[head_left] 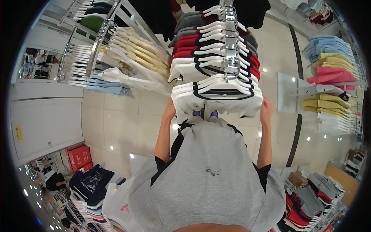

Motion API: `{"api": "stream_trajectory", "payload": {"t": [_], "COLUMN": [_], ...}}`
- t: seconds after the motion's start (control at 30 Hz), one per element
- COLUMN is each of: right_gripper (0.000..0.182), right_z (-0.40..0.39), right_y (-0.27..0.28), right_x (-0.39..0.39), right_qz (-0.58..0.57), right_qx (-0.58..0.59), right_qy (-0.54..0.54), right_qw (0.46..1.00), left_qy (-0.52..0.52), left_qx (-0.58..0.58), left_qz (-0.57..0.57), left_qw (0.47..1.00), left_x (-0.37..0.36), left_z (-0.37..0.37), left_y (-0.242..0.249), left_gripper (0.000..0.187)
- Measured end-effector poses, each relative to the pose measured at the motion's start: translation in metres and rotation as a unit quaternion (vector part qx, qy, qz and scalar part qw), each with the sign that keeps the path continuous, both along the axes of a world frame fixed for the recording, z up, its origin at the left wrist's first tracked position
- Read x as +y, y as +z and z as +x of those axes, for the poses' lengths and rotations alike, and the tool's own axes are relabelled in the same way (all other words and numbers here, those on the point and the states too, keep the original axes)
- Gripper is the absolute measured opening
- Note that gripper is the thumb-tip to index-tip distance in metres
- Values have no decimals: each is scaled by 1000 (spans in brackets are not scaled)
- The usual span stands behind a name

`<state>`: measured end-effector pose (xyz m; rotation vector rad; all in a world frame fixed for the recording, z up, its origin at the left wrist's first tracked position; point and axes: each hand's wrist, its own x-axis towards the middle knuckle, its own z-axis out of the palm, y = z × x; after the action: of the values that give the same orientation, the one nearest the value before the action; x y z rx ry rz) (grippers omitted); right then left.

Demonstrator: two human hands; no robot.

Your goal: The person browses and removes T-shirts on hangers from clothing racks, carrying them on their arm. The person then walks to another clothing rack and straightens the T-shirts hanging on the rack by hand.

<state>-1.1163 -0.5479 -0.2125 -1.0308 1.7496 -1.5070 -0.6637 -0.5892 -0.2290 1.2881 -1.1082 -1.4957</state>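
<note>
A white shirt with dark neck trim (228,104) hangs on a white hanger at the near end of the metal rail (231,42). At its left edge my left hand (170,110) is closed on the sleeve side, with the fingertips partly hidden by the cloth. My right hand (266,111) pinches the opposite edge of the same shirt. Directly behind hang more white shirts, then red shirts (187,45) and grey shirts (190,21), all on white hangers (217,79).
To the left, a rack holds cream and yellow tops (135,50) and light blue garments (108,86). A wall rack on the right carries blue, yellow and pink clothes (334,75). Red boxes (80,156) and folded dark shirts (91,181) are at lower left.
</note>
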Motion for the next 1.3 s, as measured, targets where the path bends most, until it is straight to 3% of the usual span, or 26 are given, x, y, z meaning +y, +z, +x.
{"api": "stream_trajectory", "payload": {"t": [0.07, 0.13, 0.2, 0.23, 0.27, 0.3, 0.33, 0.4, 0.43, 0.47, 0.5, 0.53, 0.57, 0.6, 0.67, 0.73, 0.77, 0.8, 0.87, 0.93, 1.0, 1.03, 1.1, 1.2, 1.23, 1.3], "right_gripper": [22, 26, 27, 24, 24, 26, 28, 35, 39, 43, 43, 43, 44, 44, 44, 41, 38, 38, 35, 33, 32, 33, 34, 35, 35, 35], "right_z": [-7, -12, -18, -16, -15, -7, -2, -22, -34, -39, -25, 5, 22, 23, 23, 27, 28, 29, 31, 33, 34, 33, 33, 37, 41, 43], "right_y": [-15, -15, -13, -16, -19, -17, -15, -46, -64, -73, -57, -19, 2, -5, -29, -37, -39, -38, -36, -41, -45, -46, -45, -42, -42, -47], "right_x": [10, 8, 4, 8, 13, 17, 18, 16, 13, 9, 3, -7, -13, -14, -14, -16, -16, -17, -17, -14, -12, -9, -8, 2, 3, 5], "right_qz": [159, 152, 46, 60, 61, 73, 84, 52, 32, 11, 14, 60, 105, 104, 89, 50, 10, 9, 36, 56, 75, 75, 76, 76, 61, 47], "right_qx": [17, -23, -115, -112, -112, -178, -242, -276, -375, -470, -471, -398, -320, -321, -149, -112, -77, -77, -33, -60, -85, -88, -90, -55, -52, -50], "right_qy": [213, 203, 37, 61, 61, 124, 185, 214, 197, 178, 182, 127, 71, 74, 138, 154, 167, 170, 151, 137, 123, 118, 112, 141, 137, 137], "right_qw": [964, 967, 992, 990, 990, 973, 949, 936, 905, 864, 863, 907, 939, 938, 975, 980, 983, 982, 987, 987, 986, 986, 987, 986, 987, 988], "left_qy": [46, 93, 50, 52, 78, 103, 103, 88, 91, 120, 148, 153, 139, 122, 121, 120, 75, 30, -1, -33, 50, 52, 228, 217, 150, 117], "left_qx": [6, 15, 94, 95, 173, 248, 247, 398, 400, 330, 257, 257, 144, 27, 11, -3, 19, 41, 8, -25, -186, -186, -211, -148, -155, -105], "left_qz": [-6, -11, 77, 79, 108, 137, 136, 113, 113, 139, 163, 161, 61, -40, -91, -142, -94, -46, -62, -73, -243, -241, -110, -106, -63, -47], "left_qw": [999, 996, 991, 991, 976, 953, 954, 906, 905, 926, 941, 941, 978, 991, 988, 982, 993, 998, 998, 996, 951, 951, 944, 959, 974, 986], "left_x": [-2, -4, -4, -1, 1, 0, -2, -4, -10, -19, -27, -30, -33, -37, -47, -61, -68, -71, -74, -71, -66, -64, -63, -63, -62, -51], "left_z": [-6, -4, 10, 12, 15, 16, 18, 18, 15, 10, 6, 0, -8, -12, -10, -3, 5, 10, 13, 13, 8, 10, 19, 28, 27, 12], "left_y": [-9, -18, -27, -36, -44, -41, -39, -29, -21, -12, -3, 6, 15, 19, 16, 8, 3, 3, 1, -5, -8, -4, 9, 19, 10, 4], "left_gripper": [35, 34, 42, 42, 44, 45, 45, 46, 46, 45, 45, 45, 45, 47, 51, 55, 55, 54, 50, 46, 33, 33, 29, 27, 28, 30]}}
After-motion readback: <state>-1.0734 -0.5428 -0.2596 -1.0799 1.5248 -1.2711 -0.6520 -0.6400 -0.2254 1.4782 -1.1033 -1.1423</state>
